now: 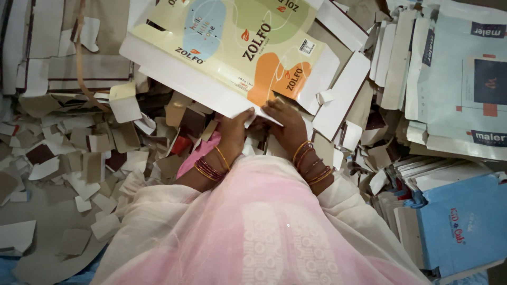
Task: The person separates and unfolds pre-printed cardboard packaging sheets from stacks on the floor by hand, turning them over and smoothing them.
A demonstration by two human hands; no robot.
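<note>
A flat, die-cut cardboard box blank (232,47), pale yellow with blue, green and orange blobs, lies tilted across the upper middle of the head view. My left hand (232,132) pinches its near corner from the left. My right hand (285,124) grips the same corner from the right, fingers on the orange patch. Both wrists wear several bangles. A pink and white cloth (253,227) covers my lap below the hands.
Cardboard offcuts and scraps (90,153) litter the floor on the left. Stacks of pale blue box blanks (459,79) lie at the right, with a blue stack (465,221) at lower right. More flat board sheets (47,58) sit at upper left.
</note>
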